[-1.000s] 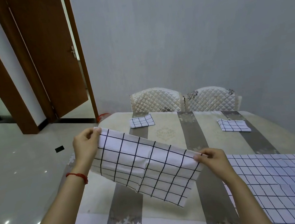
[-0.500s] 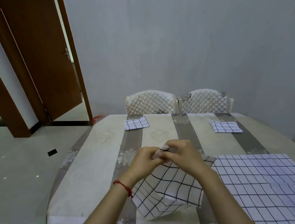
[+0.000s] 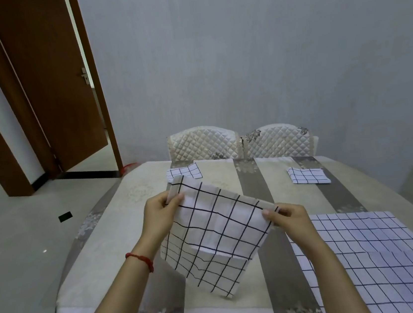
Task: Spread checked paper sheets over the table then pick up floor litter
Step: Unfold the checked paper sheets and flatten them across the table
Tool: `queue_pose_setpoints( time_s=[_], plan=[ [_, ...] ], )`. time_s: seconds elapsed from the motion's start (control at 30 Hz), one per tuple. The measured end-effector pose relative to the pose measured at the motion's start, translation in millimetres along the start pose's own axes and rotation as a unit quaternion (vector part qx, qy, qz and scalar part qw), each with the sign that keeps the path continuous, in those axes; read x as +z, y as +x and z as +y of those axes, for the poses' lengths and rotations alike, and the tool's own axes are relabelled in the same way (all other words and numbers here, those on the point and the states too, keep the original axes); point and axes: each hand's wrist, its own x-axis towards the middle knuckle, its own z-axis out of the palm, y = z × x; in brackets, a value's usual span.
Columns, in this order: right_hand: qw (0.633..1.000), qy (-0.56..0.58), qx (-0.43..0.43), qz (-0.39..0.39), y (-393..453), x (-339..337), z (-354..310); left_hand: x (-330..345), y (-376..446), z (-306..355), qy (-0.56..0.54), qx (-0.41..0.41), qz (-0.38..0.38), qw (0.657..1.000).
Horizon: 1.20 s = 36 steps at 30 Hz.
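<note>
Left hand (image 3: 161, 215) & right hand (image 3: 288, 218) pinch a checked sheet (image 3: 216, 235) by top corners, prob. to unfold it over table (image 3: 102, 249).

Striped tablecloth and checked sheets on a dining table

A table (image 3: 139, 190) draped in a cloth of cream and grey-brown floral bands carries three checked paper sheets: one unfolded sheet (image 3: 384, 259) lying flat at the near right, a small folded sheet (image 3: 184, 172) at the far left by the chairs, and another folded sheet (image 3: 308, 175) at the far right. Glossy pale floor tiles (image 3: 16, 244) with a dark inset lie to the table's left.
</note>
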Motion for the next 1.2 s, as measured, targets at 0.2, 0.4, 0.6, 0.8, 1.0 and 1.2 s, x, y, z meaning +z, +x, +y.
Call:
queue_pose_setpoints(
  time_s=[0.2,0.4,0.6,0.8,1.0,1.2],
  plan=[
    [0.998,0.027,-0.008,0.059,9,24,-6,8,-7,-3,0.061,-0.059,0.121,0.989],
    [0.999,-0.004,-0.02,0.035,14,55,-24,32,-40,17,0.115,0.064,0.141,0.981],
    [0.997,-0.06,-0.05,0.018,10,76,-37,49,-54,28,0.013,-0.063,0.037,0.997],
    [0.988,-0.135,-0.076,0.005,7,82,-33,43,-38,32,-0.158,-0.248,0.01,0.956],
    [0.993,-0.103,-0.058,-0.023,17,77,-25,31,-23,10,-0.163,-0.255,0.018,0.953],
    [0.99,-0.137,0.006,0.028,54,61,-12,1,24,-18,-0.084,-0.227,0.086,0.966]
  ],
)
